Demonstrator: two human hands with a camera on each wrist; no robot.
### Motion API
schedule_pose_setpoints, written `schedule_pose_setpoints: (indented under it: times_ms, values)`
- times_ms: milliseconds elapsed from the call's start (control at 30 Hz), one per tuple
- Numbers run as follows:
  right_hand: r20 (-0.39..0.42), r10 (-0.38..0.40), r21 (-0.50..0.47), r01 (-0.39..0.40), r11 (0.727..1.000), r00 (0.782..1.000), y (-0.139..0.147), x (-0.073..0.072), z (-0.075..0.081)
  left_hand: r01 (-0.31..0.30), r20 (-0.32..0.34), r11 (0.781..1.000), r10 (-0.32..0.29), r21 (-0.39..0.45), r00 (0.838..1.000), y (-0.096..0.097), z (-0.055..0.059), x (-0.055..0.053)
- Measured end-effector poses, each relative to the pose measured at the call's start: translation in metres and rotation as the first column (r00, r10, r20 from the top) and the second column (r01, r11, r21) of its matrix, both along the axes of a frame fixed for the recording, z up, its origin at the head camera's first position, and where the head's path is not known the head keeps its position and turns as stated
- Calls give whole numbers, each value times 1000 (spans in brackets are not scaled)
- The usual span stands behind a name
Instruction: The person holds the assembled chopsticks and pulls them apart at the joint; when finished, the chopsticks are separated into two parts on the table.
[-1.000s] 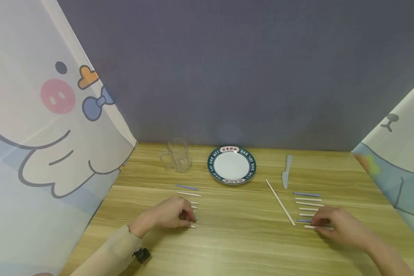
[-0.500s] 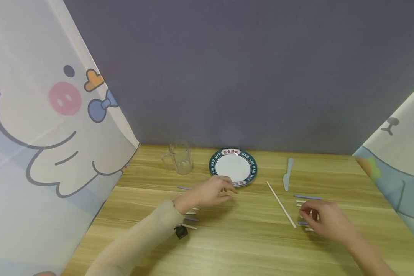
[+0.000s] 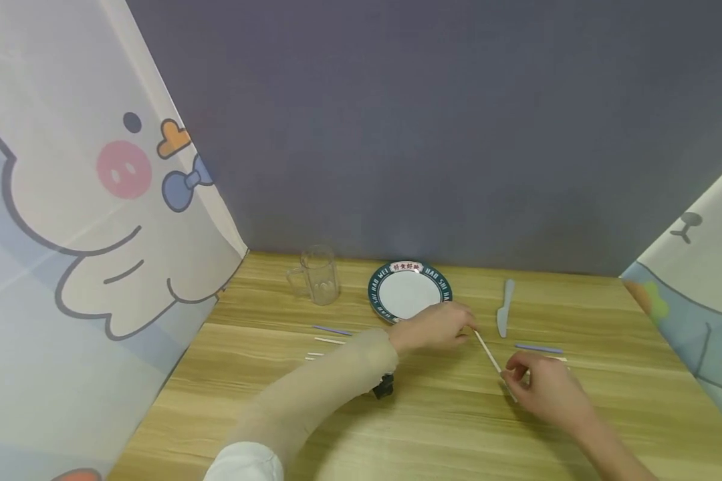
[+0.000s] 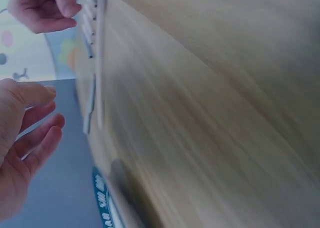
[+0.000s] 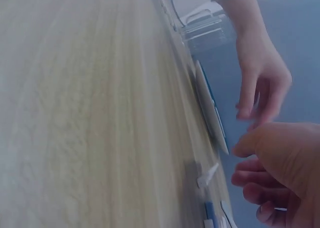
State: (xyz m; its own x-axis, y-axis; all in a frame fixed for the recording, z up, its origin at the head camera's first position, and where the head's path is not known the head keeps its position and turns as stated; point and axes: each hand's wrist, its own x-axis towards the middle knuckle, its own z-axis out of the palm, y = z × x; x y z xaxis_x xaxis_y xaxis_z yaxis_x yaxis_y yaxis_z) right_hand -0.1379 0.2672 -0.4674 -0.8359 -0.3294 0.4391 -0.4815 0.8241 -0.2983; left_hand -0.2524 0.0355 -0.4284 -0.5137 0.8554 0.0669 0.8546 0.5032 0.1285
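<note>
A long thin white stick [image 3: 485, 349] lies slanted on the table between my hands. My left hand [image 3: 439, 325] reaches across past the plate's front rim, its fingertips at the stick's far end in the head view. In the left wrist view its thumb and fingers [image 4: 42, 147] are apart with nothing between them. Near the stick's lower part, my right hand [image 3: 544, 387] hovers with loosely bent fingers, holding nothing in the right wrist view. Behind that hand lies a row of short sticks, mostly hidden, with a purple one [image 3: 539, 348] showing at the far end.
A clear mug [image 3: 321, 274] stands at the back left. Beside it lies a plate [image 3: 378, 304] with a dark green rim. A pale grey-blue knife [image 3: 503, 308] lies right of the plate. Another row of short sticks [image 3: 329, 341] is partly covered by the left sleeve.
My left hand has left the left row of sticks and crossed rightward to the long stick. My right hand has let go of a short white stick and moved left toward the long one.
</note>
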Motion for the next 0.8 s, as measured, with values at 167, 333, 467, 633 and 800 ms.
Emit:
schedule_pose_setpoints:
  times_ms: [167, 333, 467, 633, 800]
  values:
    - [20, -40, 32, 39, 999, 999, -6, 1, -1, 18, 3, 997, -17, -71, 1000, 25, -14, -3]
    - [-9, -44, 42, 45, 998, 999, -13, -1, -5, 10, 6, 988, -9, -156, 1000, 42, -22, -3]
    - [6, -49, 51, 48, 998, 999, -17, -4, -5, -11, 43, 979, 20, -206, 999, 50, -23, -2]
    - [155, -74, 59, 65, 996, 985, -21, -3, -4, -23, 84, 975, 42, -220, 996, 56, -24, -1]
    - [261, -80, 63, 65, 996, 962, -25, -5, -2, -32, 69, 980, 46, -199, 997, 53, -27, -3]
